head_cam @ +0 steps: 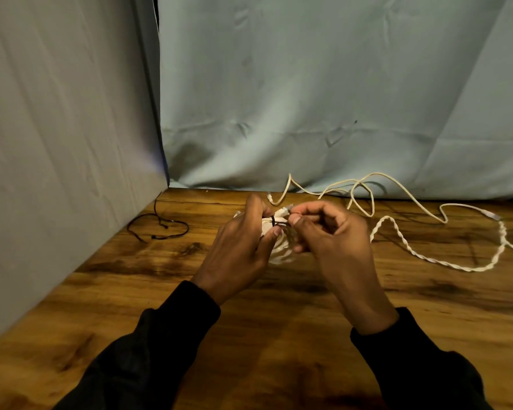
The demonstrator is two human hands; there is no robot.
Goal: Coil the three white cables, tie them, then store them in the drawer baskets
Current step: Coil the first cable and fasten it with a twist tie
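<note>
Mid-frame: my left hand [243, 247] gripped the small coiled white cable bundle [280, 253] | my right hand [323, 229] pinched its thin black tie [274, 222] | two loose white cables [444, 260], right of frame, not yet coiled | no drawer in view

Loose white cables [427, 232] clutter table [279, 335] right; black ties [157, 227] left; near edge free.

The brown wooden bench [107, 294] has a dark, wavy grain and some darker stains. Behind it a pale blue-green cloth backdrop [308, 93] hangs down to the far edge of the bench, with creases and folds. On the left side stands a grey-blue cloth panel [62, 128], which meets the backdrop in the corner.
</note>
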